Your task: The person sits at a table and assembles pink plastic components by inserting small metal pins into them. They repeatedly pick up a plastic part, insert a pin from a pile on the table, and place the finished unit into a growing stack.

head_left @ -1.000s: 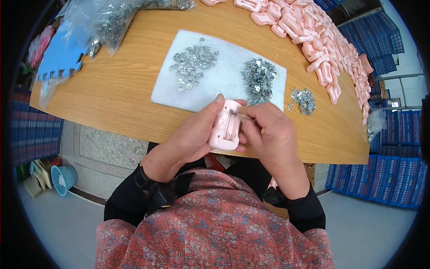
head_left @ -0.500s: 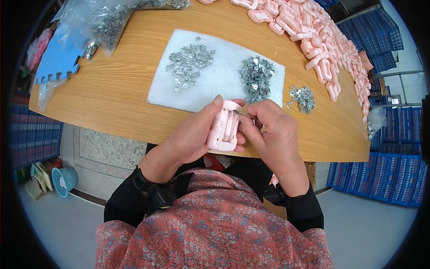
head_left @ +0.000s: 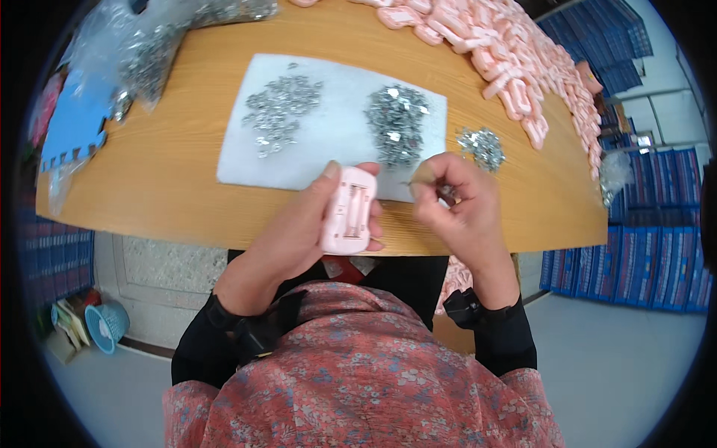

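Observation:
My left hand [head_left: 299, 220] is closed around a pale pink plastic casing [head_left: 348, 211], which has a long battery compartment facing up. To its right, apart from the casing, my right hand [head_left: 459, 198] pinches a thin metal tool whose tip barely shows beside the thumb; most of it is hidden by the fingers. Just beyond the hands lies a white foam mat [head_left: 340, 112]. Loose, scattered metal pieces [head_left: 282, 104] rest on its left part, and a denser heap of metal contacts [head_left: 396, 123] on its right part.
A small pile of metal parts [head_left: 482, 148] sits on the wooden table [head_left: 160, 164] right of the mat. Many pink casings [head_left: 515, 82] are heaped along the far right. Clear bags of metal parts [head_left: 146, 63] and a blue foam tile [head_left: 75, 123] lie at the far left.
My right hand has drawn the metal tool away from the casing, leaving a gap between them. The casing and mat now appear further left in view.

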Action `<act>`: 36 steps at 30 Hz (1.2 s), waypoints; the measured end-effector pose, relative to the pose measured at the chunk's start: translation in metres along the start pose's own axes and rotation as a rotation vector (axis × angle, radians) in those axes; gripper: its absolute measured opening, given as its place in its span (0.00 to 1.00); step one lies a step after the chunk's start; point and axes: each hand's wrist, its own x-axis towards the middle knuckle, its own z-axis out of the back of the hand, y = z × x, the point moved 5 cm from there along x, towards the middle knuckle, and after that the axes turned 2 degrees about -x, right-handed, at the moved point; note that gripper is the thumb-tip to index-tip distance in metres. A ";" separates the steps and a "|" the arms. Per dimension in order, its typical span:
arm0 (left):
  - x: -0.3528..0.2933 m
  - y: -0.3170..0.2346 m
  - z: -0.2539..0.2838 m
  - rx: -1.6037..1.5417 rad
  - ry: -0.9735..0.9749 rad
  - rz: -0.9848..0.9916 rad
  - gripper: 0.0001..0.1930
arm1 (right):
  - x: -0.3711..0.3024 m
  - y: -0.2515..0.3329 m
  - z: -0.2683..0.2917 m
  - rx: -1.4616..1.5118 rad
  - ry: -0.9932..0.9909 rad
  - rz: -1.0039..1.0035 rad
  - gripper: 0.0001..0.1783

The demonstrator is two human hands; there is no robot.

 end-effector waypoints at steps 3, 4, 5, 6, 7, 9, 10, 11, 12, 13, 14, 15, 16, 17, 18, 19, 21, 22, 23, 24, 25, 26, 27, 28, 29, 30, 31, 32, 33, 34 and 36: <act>0.001 0.000 0.001 -0.011 -0.029 -0.005 0.34 | -0.010 -0.014 0.041 0.222 -0.189 -0.109 0.04; 0.001 -0.002 0.000 -0.014 -0.046 -0.008 0.34 | -0.016 -0.019 0.055 0.279 -0.250 -0.153 0.04; 0.000 -0.003 -0.001 0.003 -0.060 -0.005 0.34 | -0.021 -0.025 0.066 0.295 -0.279 -0.172 0.03; 0.000 -0.002 -0.001 0.000 -0.064 -0.005 0.34 | -0.027 -0.032 0.076 0.311 -0.307 -0.191 0.03; 0.001 -0.002 -0.003 0.002 -0.065 -0.002 0.34 | -0.034 -0.039 0.084 0.328 -0.343 -0.208 0.03; 0.002 -0.002 -0.006 0.002 -0.063 -0.009 0.34 | -0.044 -0.085 0.080 0.264 -0.282 -0.348 0.04; 0.002 -0.001 -0.007 0.022 -0.073 -0.010 0.34 | -0.051 -0.108 0.076 0.237 -0.249 -0.418 0.04; 0.002 -0.003 -0.008 0.044 -0.087 -0.018 0.34 | -0.054 -0.122 0.072 0.219 -0.246 -0.456 0.04; 0.002 -0.004 -0.008 0.066 -0.100 -0.027 0.34 | -0.057 -0.133 0.068 0.202 -0.244 -0.493 0.05; 0.001 -0.004 -0.008 0.069 -0.096 -0.032 0.34 | -0.061 -0.139 0.065 0.187 -0.236 -0.536 0.05; 0.001 -0.003 -0.008 0.076 -0.107 -0.036 0.34 | -0.062 -0.141 0.067 0.187 -0.231 -0.531 0.05; 0.001 -0.002 -0.009 0.083 -0.119 -0.041 0.34 | -0.061 -0.143 0.069 0.186 -0.226 -0.526 0.05; 0.002 -0.003 -0.008 0.094 -0.124 -0.047 0.35 | -0.060 -0.144 0.071 0.185 -0.226 -0.517 0.06; 0.003 -0.004 -0.008 0.087 -0.111 -0.043 0.34 | -0.061 -0.144 0.073 0.215 -0.236 -0.516 0.05; 0.003 -0.005 -0.007 0.080 -0.098 -0.040 0.34 | -0.062 -0.145 0.075 0.244 -0.246 -0.514 0.05; 0.002 -0.004 -0.007 0.072 -0.089 -0.037 0.34 | -0.064 -0.146 0.077 0.275 -0.252 -0.513 0.05; 0.002 -0.003 -0.009 0.070 -0.081 -0.045 0.34 | -0.064 -0.142 0.080 0.176 -0.293 -0.462 0.05; 0.002 -0.003 -0.009 0.069 -0.080 -0.049 0.35 | -0.064 -0.139 0.079 0.128 -0.310 -0.437 0.05; 0.002 -0.003 -0.009 0.078 -0.080 -0.049 0.35 | -0.062 -0.135 0.075 0.092 -0.309 -0.385 0.05; 0.003 -0.003 -0.010 0.087 -0.080 -0.049 0.35 | -0.059 -0.129 0.070 0.056 -0.307 -0.333 0.05; 0.003 -0.004 -0.010 0.097 -0.081 -0.050 0.35 | -0.055 -0.123 0.066 0.023 -0.304 -0.280 0.06; 0.003 -0.005 -0.011 0.096 -0.088 -0.046 0.35 | -0.052 -0.117 0.062 -0.086 -0.292 -0.263 0.07; 0.003 -0.004 -0.011 0.095 -0.095 -0.042 0.35 | -0.050 -0.109 0.059 -0.195 -0.278 -0.246 0.07; 0.003 -0.004 -0.011 0.093 -0.100 -0.042 0.35 | -0.048 -0.105 0.056 -0.306 -0.265 -0.225 0.08; 0.002 -0.004 -0.011 0.092 -0.103 -0.042 0.35 | -0.047 -0.101 0.052 -0.409 -0.247 -0.132 0.08; 0.002 -0.003 -0.011 0.092 -0.107 -0.041 0.35 | -0.048 -0.100 0.050 -0.437 -0.259 -0.108 0.08; 0.002 -0.003 -0.011 0.090 -0.111 -0.041 0.35 | -0.049 -0.099 0.049 -0.465 -0.270 -0.084 0.07; 0.002 -0.004 -0.012 0.090 -0.106 -0.041 0.35 | -0.050 -0.097 0.048 -0.493 -0.281 -0.061 0.07; 0.003 -0.004 -0.012 0.089 -0.102 -0.042 0.35 | -0.050 -0.095 0.049 -0.492 -0.295 -0.087 0.05; 0.002 -0.004 -0.013 0.088 -0.099 -0.041 0.35 | -0.052 -0.099 0.050 -0.437 -0.327 -0.105 0.05; 0.004 -0.004 -0.015 0.098 -0.102 -0.031 0.35 | -0.059 -0.109 0.053 -0.327 -0.389 -0.141 0.04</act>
